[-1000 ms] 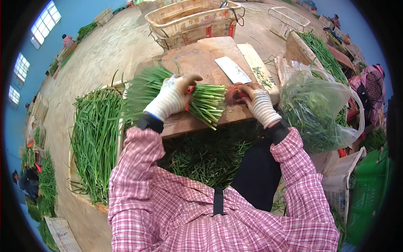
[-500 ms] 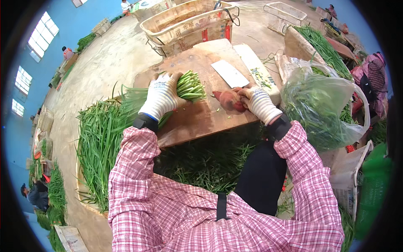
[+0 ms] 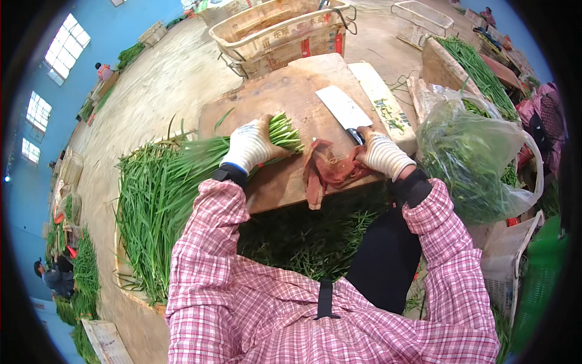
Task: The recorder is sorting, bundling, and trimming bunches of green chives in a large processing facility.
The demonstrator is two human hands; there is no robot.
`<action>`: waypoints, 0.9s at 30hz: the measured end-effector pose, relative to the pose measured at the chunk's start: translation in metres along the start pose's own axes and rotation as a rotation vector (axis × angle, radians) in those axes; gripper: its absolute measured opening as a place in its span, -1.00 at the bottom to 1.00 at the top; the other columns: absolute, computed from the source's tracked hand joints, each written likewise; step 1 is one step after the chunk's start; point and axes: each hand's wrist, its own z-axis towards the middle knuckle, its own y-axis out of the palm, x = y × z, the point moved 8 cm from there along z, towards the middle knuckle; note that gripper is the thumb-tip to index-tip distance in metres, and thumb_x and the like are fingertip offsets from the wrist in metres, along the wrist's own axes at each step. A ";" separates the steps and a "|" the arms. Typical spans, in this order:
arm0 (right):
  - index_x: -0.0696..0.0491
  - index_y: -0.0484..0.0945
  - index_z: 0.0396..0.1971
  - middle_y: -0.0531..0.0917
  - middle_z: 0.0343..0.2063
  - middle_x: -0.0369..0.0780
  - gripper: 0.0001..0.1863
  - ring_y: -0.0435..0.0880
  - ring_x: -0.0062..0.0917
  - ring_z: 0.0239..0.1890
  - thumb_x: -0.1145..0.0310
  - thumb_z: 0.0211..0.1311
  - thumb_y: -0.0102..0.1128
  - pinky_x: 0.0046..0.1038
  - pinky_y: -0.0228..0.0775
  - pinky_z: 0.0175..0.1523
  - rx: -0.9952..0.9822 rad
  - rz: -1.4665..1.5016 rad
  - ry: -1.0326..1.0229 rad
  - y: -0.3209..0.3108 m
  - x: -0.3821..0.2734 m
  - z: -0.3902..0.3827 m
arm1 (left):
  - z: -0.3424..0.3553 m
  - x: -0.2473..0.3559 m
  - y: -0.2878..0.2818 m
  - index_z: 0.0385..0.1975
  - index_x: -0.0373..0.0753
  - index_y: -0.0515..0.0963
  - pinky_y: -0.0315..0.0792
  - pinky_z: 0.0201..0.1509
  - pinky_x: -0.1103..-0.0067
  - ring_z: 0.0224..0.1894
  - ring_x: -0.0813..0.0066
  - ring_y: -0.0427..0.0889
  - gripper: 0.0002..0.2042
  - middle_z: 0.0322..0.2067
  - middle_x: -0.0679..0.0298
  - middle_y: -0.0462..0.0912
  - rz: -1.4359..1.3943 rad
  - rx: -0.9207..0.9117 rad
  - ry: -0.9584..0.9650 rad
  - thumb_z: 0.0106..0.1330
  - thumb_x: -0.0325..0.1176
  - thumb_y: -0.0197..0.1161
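At the left of the frame, a person (image 3: 56,280) was beside a heap of long green stalks (image 3: 86,276). Nearer the middle, a pale crate (image 3: 123,273) was packed with long green leaves (image 3: 151,212), which rose above its rim and hid most of its walls. Right of it, at the centre left of the frame, the left hand (image 3: 251,144), in a white glove, had its fingers wrapped around a bundle of green stalks (image 3: 285,130). The bundle's cut ends pointed right over a wooden board (image 3: 267,100), while its leaves fanned out left toward the crate.

At the top centre stood a dirty cream tub (image 3: 279,51) with metal handles; its contents were unclear. Below the board, loose green scraps (image 3: 315,246) lay in shadow. A crumpled reddish-brown cloth (image 3: 330,167) lay on the board, partly over its front edge, just below a knife (image 3: 344,108) with a broad blade. The right hand (image 3: 383,153), also gloved, had its thumb touching the cloth and a forefinger at the knife's dark handle; how firmly its bent fingers gripped could not be made out.

Farther right, a clear plastic bag (image 3: 473,167) bulged with greens. Above it, a tan-sided box (image 3: 442,65) held long green stalks. A whitish crate (image 3: 506,261) and a green basket (image 3: 539,282) stood at the lower right.
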 end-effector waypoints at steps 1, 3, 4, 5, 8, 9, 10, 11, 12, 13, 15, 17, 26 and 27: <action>0.21 0.42 0.13 0.62 -0.19 0.20 -0.45 0.61 0.03 -0.04 0.38 0.10 0.23 -0.18 0.46 0.05 -0.066 0.013 0.026 0.009 -0.004 0.004 | -0.003 -0.005 -0.002 0.10 -0.25 0.46 0.53 0.01 0.35 -0.06 0.05 0.66 -0.11 -0.14 -0.01 0.68 0.017 0.020 -0.012 -0.28 0.15 0.56; 0.25 0.38 0.15 0.62 -0.15 0.17 -0.42 0.62 0.01 -0.06 0.48 0.06 0.20 -0.20 0.48 0.01 -0.012 -0.010 -0.028 0.025 0.005 0.017 | -0.011 -0.008 -0.008 0.03 -0.24 0.52 0.53 -0.01 0.34 -0.09 0.07 0.68 -0.18 -0.18 -0.01 0.69 0.026 0.114 0.005 -0.24 0.17 0.53; 0.27 0.39 0.14 0.64 -0.17 0.12 -0.42 0.68 -0.12 -0.15 0.53 0.02 0.20 -0.23 0.52 -0.09 -0.017 0.117 0.055 0.034 0.015 0.023 | -0.018 -0.013 -0.011 -0.02 -0.25 0.55 0.54 -0.02 0.34 -0.12 0.08 0.69 -0.22 -0.23 -0.02 0.70 0.044 0.174 0.006 -0.21 0.19 0.51; 0.27 0.37 0.15 0.65 -0.19 0.04 -0.39 0.69 -0.25 -0.24 0.56 -0.02 0.22 -0.27 0.54 -0.16 0.015 0.119 -0.039 0.031 0.021 0.028 | -0.021 -0.011 -0.012 -0.08 -0.24 0.58 0.54 -0.05 0.31 -0.15 0.07 0.70 -0.27 -0.26 -0.01 0.70 0.046 0.179 -0.005 -0.18 0.19 0.50; 0.22 0.26 0.25 0.64 -0.26 -0.10 -0.25 0.67 -0.50 -0.38 0.58 -0.06 0.25 -0.45 0.53 -0.35 0.019 0.631 0.115 0.004 0.039 0.016 | -0.030 0.003 -0.012 0.01 -0.26 0.51 0.52 -0.04 0.27 -0.12 0.03 0.66 -0.23 -0.23 -0.02 0.67 0.087 0.182 0.020 -0.20 0.11 0.52; 0.22 0.32 0.21 0.68 -0.29 -0.06 -0.26 0.68 -0.46 -0.41 0.48 -0.11 0.27 -0.45 0.54 -0.35 -0.056 0.441 0.282 0.002 0.078 0.012 | -0.023 0.019 -0.005 0.11 -0.27 0.43 0.48 0.04 0.26 -0.03 0.03 0.62 -0.12 -0.16 -0.02 0.65 0.168 0.149 0.033 -0.24 0.11 0.55; 0.24 0.32 0.22 0.66 -0.36 -0.13 -0.23 0.62 -0.48 -0.52 0.40 -0.07 0.37 -0.48 0.51 -0.44 -0.035 0.484 0.372 0.005 0.107 0.007 | -0.018 0.031 -0.003 0.16 -0.29 0.39 0.46 0.07 0.27 0.01 0.04 0.61 -0.04 -0.11 -0.01 0.63 0.173 0.102 0.032 -0.29 0.13 0.57; 0.23 0.31 0.23 0.66 -0.38 -0.16 -0.22 0.60 -0.52 -0.55 0.35 -0.04 0.40 -0.50 0.48 -0.47 -0.014 0.615 0.376 0.008 0.092 0.002 | -0.023 0.020 0.006 0.17 -0.29 0.38 0.46 0.07 0.27 0.01 0.04 0.61 -0.03 -0.09 -0.01 0.63 0.199 0.200 0.063 -0.29 0.13 0.57; 0.22 0.30 0.24 0.65 -0.40 -0.19 -0.21 0.57 -0.56 -0.57 0.30 0.00 0.44 -0.53 0.45 -0.49 0.018 0.745 0.387 0.007 0.073 -0.002 | -0.024 0.012 0.012 0.17 -0.29 0.38 0.47 0.06 0.27 0.01 0.03 0.61 -0.02 -0.08 -0.01 0.62 0.224 0.299 0.107 -0.30 0.14 0.58; 0.19 0.28 0.27 0.65 -0.40 -0.20 -0.20 0.57 -0.58 -0.56 0.24 0.06 0.45 -0.57 0.40 -0.52 0.118 0.578 0.393 -0.004 0.085 -0.002 | -0.020 0.014 0.006 0.18 -0.28 0.38 0.48 0.06 0.28 0.01 0.05 0.61 -0.02 -0.08 -0.03 0.63 0.171 0.177 0.045 -0.30 0.15 0.58; 0.13 0.23 0.31 0.66 -0.38 -0.16 -0.20 0.59 -0.58 -0.53 0.30 0.07 0.40 -0.51 0.46 -0.44 0.205 0.633 0.321 -0.010 0.063 -0.003 | -0.031 0.001 -0.004 0.16 -0.28 0.39 0.48 0.06 0.27 0.01 0.06 0.62 -0.03 -0.08 -0.02 0.63 0.166 0.149 -0.024 -0.31 0.14 0.58; 0.07 0.18 0.36 0.66 -0.32 -0.05 -0.18 0.65 -0.44 -0.46 0.36 0.05 0.32 -0.37 0.53 -0.29 0.327 0.472 0.155 -0.023 0.058 -0.005 | -0.029 -0.001 -0.007 0.11 -0.27 0.41 0.47 0.08 0.26 0.02 0.06 0.62 -0.06 -0.08 -0.03 0.64 0.178 0.077 -0.071 -0.31 0.14 0.59; 0.02 0.39 0.19 0.66 -0.23 0.14 -0.52 0.66 0.02 -0.18 0.18 0.31 0.07 -0.11 0.50 -0.10 0.588 -0.007 0.094 -0.069 0.030 0.023 | 0.007 0.007 0.007 0.16 -0.37 0.38 0.52 0.07 0.36 0.00 0.09 0.66 0.00 -0.08 -0.09 0.66 0.164 -0.095 -0.065 -0.36 0.10 0.56; 0.02 0.38 0.20 0.66 -0.24 0.14 -0.51 0.66 0.04 -0.19 0.17 0.33 0.05 -0.09 0.50 -0.12 0.519 -0.037 0.145 -0.065 0.048 0.039 | 0.007 0.009 0.007 0.11 -0.36 0.42 0.52 0.06 0.36 -0.02 0.08 0.67 -0.06 -0.11 -0.08 0.67 0.148 -0.103 -0.090 -0.33 0.08 0.54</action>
